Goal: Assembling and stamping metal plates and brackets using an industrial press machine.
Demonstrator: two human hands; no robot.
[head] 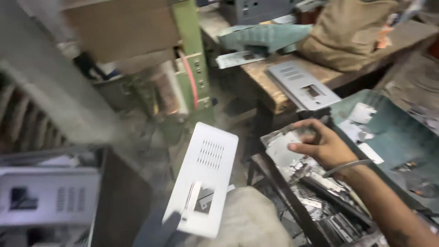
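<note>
From the head view, a scrap metal piece [284, 145] is pinched in the right hand [325, 147], its grip closed, above a bin of offcuts [315, 201]. The left hand cannot be seen; a white perforated plate [204, 176] is held low. Fingers could be cut by sharp edges.

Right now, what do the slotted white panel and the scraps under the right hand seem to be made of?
The white panel looks like thin sheet metal with a pale matte coating: flat, with punched slots and a cut-out. The scraps under the right hand look like bare metal offcuts: shiny, grey, sharp-edged.
</note>
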